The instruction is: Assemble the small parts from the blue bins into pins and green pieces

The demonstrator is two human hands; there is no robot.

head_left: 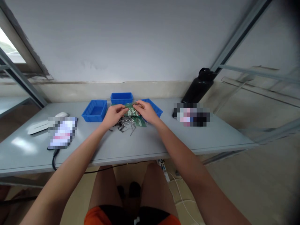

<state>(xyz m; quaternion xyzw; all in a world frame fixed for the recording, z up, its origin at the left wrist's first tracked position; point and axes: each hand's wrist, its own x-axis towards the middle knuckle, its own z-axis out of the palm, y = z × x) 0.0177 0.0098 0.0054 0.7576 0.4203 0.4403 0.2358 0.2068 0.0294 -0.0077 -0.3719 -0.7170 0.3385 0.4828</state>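
Both hands are at a small clear and green plastic bag (130, 110) above a pile of screws (127, 121) on the grey table. My left hand (114, 115) pinches the bag's left side between thumb and fingers. At its upper right, my right hand (146, 112) has its fingers closed on the bag. More green plastic (141, 122) lies beside the screws, partly under my right hand. Around the pile stand three blue bins: one at the left (95, 111), one behind (121, 98), and one at the right (153, 107), partly hidden by my right hand.
At the left of the table (138, 147) are a phone (63, 132) with a black cable, a white mouse (62, 115) and a white flat object (37, 127). A black bottle (198, 89) and a blurred item (192, 116) are at the right.
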